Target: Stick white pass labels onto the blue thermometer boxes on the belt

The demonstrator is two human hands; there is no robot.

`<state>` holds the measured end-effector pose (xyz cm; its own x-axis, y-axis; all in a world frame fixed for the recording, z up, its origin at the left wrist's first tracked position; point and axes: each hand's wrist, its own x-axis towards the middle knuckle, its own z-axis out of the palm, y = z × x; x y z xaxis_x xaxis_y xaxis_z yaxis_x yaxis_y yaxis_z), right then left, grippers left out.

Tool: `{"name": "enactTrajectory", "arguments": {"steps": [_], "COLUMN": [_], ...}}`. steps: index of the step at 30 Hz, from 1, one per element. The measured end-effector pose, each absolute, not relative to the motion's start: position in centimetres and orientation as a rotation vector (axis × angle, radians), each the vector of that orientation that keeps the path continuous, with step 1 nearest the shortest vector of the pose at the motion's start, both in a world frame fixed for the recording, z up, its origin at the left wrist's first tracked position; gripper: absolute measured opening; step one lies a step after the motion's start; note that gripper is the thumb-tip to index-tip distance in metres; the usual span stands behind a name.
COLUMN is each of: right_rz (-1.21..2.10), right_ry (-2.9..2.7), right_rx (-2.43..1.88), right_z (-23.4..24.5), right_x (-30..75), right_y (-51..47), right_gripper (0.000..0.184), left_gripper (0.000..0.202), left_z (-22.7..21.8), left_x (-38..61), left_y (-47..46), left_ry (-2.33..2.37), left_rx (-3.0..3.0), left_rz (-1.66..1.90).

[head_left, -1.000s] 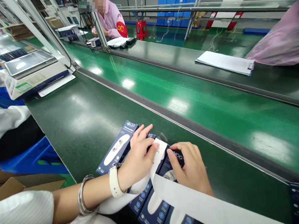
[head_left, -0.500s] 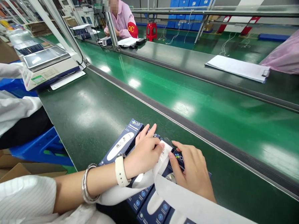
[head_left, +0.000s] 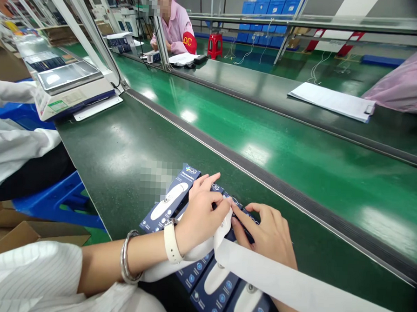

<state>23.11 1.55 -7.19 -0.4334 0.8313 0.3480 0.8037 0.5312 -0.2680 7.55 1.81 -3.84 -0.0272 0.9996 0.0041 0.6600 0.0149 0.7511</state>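
Note:
My left hand pinches a white label strip between thumb and forefinger. From there the strip bends and runs off to the lower right, while another stretch trails back beneath my left forearm. My right hand meets it from the other side, forefinger and thumb at the strip's folded edge close to the left fingertips; the exact contact is partly hidden. Under both hands lie several dark blue thermometer boxes in a slanted row. The leftmost thermometer box shows a white thermometer picture; my hands cover parts of the others.
A green conveyor belt runs beyond the dark worktop. At the left are a weighing scale, a blue stool and a white-sleeved co-worker. Across the belt lie a clipboard and a person in pink.
The right forefinger has moved left to the left thumb and forefinger, over the strip's folded end. Less of the white label face shows between my hands. The view has shifted slightly.

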Motion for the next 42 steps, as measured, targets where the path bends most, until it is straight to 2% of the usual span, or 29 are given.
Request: {"name": "enactTrajectory", "arguments": {"steps": [5, 10, 14, 16, 21, 24, 31, 39, 42], "right_rz": [0.154, 0.248, 0.223, 0.367, 1.053, 1.186, 1.039, 1.030, 0.921], "right_ry": [-2.464, -2.474, -2.188, -1.930, -1.490, -1.329, -1.365, -1.534, -1.568], "right_rx": [-1.442, -1.556, -1.549, -1.475, -1.263, -1.233, -1.269, -1.400, -1.493], "right_z": [-6.7, -6.5, -6.0, -5.3, -2.9, -2.1, -2.3, -2.7, -3.0], "right_x": [22.8, 22.4, 22.3, 22.1, 20.2, 19.4, 19.8, 21.3, 22.0], "right_y": [2.5, 4.0, 3.6, 2.5, -1.4, -3.0, -4.9, -5.4, -4.7], "right_gripper": [0.038, 0.030, 0.029, 0.027, 0.026, 0.020, 0.011, 0.022, 0.028], "left_gripper": [0.038, 0.039, 0.035, 0.032, 0.029, 0.026, 0.015, 0.041, 0.041], "left_z": [-3.9, -3.3, -2.4, -1.8, -1.0, -1.0, -1.4, -1.9, -2.1], "left_x": [7.3, 6.6, 5.6, 5.4, 5.7, 5.8, 5.7, 7.2, 8.0], "left_y": [1.3, 0.7, 0.0, -0.3, -1.2, -1.7, -2.5, -2.7, -2.6], "left_ry": [1.683, 1.540, 1.459, 1.378, 1.158, 1.068, 0.925, 1.113, 1.146], "left_rx": [1.562, 1.473, 1.465, 1.457, 1.435, 1.421, 1.510, 1.372, 1.331], "left_rz": [1.005, 1.096, 1.170, 1.168, 1.096, 1.070, 1.085, 0.988, 0.921]}}
